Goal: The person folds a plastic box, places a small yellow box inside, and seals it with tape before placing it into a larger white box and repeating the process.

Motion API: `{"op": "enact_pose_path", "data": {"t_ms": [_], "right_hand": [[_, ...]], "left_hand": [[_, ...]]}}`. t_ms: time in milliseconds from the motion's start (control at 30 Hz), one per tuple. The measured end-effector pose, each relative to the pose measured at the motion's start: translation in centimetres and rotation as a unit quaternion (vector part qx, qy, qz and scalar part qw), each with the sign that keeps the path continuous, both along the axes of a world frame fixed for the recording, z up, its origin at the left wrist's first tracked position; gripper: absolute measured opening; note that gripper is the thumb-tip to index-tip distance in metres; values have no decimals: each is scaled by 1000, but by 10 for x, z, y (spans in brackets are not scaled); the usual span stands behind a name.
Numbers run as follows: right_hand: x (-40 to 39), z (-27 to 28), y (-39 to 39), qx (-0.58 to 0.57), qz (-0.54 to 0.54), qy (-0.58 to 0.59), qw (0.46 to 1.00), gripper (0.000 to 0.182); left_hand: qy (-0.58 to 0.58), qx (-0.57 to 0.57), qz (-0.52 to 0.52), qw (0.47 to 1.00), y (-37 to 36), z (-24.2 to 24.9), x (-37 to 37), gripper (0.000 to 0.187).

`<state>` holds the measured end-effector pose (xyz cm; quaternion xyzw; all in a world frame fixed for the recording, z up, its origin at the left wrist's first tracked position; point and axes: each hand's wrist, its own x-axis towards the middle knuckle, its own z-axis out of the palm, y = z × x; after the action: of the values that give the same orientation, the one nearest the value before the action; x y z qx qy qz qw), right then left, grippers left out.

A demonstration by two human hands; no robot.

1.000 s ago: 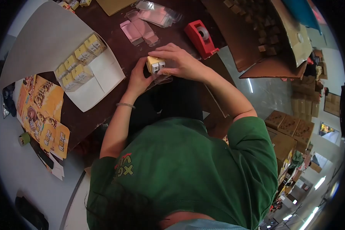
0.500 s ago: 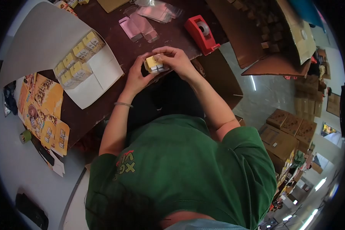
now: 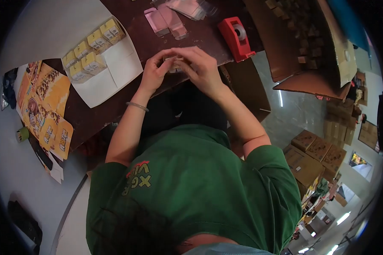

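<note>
My left hand (image 3: pixel 155 71) and my right hand (image 3: pixel 201 69) meet at the table edge above my lap. Between them is a small yellow and white box pack (image 3: pixel 173 66), mostly hidden by the fingers. My left fingers wrap its side; the right fingers curl over it from above and from the right. To the left, a white tray-like open carton (image 3: pixel 119 80) holds rows of similar small yellow and white boxes (image 3: pixel 93 60).
A red tape dispenser (image 3: pixel 236 39) and pink flat cartons (image 3: pixel 166 21) lie on the dark table (image 3: pixel 157 41). Printed orange sheets (image 3: pixel 44 100) are at left. A large cardboard box (image 3: pixel 281 55) of small pieces stands at right, with stacked cartons (image 3: pixel 306 163) behind.
My fingers have closed over the small box pack, which showed its yellow top earlier and is now mostly covered. The view has shifted slightly, moving the table things up and right.
</note>
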<state>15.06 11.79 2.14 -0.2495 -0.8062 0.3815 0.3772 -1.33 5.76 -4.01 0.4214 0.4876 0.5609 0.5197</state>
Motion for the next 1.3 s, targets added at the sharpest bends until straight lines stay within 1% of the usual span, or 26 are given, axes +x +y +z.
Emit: {"op": "enact_pose_path", "data": {"t_ms": [33,133,167,233,267,300,333,400,433,467,567,667,733,767,833,867,933,967,1000,1067,1100,1133,1167,1200,1233,1300], "right_hand": [[0,1,7,-26,1,-43,999,29],[0,-5,18,-11,28,-87,996,24],[-1,-7,19,-50,29,-84,995,23],[-2,-9,20,-126,28,-77,989,23],[-3,-10,22,-131,38,-74,988,23],[-3,-12,22,-138,46,-71,987,22],[-2,-12,21,-147,52,-68,985,22],[0,-5,23,-210,74,-99,970,22],[-1,-1,26,-240,84,-113,960,21],[-1,0,29,-268,90,-123,951,16],[-6,-7,31,-261,98,-108,954,15],[-7,-24,39,-371,102,-99,918,24],[-6,-22,36,-338,31,-123,933,31],[-5,-19,34,-319,-5,-134,938,34],[-2,-9,18,-138,-101,-178,969,38],[-1,-9,3,-95,-129,-182,970,45],[-3,-8,-24,-44,-138,-201,969,58],[-1,-9,-28,-5,-154,-203,967,62],[7,-10,-20,-25,-135,-220,966,65],[25,-9,3,21,-29,-221,975,65],[33,-4,12,28,32,-211,977,65],[37,-10,22,44,67,-179,981,64],[40,-15,32,63,102,-147,982,64],[45,-13,38,57,95,-145,983,65],[55,-4,44,99,67,-148,982,63],[81,13,57,184,13,-153,971,60]], "left_hand": [[6,1,4,1000,-1,-7,-1,29],[-7,19,24,999,-2,-14,3,30],[-18,26,33,999,-3,-15,5,31],[-161,26,23,986,-8,-20,8,36],[-229,29,20,973,-9,-21,6,39],[-177,63,-7,982,-14,-17,3,54],[-58,61,-11,996,-13,-16,2,57],[178,49,-16,983,-19,-14,3,65],[176,22,-26,984,-18,-13,1,70],[181,26,-27,983,-17,-16,1,68],[187,21,-34,981,-18,-23,0,63],[163,12,-30,986,-16,-21,1,60],[134,30,-9,990,-19,-20,8,58],[163,47,48,984,-19,-22,16,57],[217,87,160,959,-16,-19,39,57],[220,41,193,955,-22,-12,52,62],[127,64,208,968,-20,-26,72,70],[149,57,138,978,-29,-27,74,67],[126,59,124,982,-30,-27,69,63],[52,58,78,994,-23,-23,42,54],[-37,51,74,995,-8,-13,36,51],[-56,34,54,996,8,4,36,50],[-81,15,-10,997,23,15,36,52],[-43,4,-63,997,36,15,33,56],[-3,-3,-113,994,50,14,26,59],[16,-9,-185,983,70,2,17,66]]}}
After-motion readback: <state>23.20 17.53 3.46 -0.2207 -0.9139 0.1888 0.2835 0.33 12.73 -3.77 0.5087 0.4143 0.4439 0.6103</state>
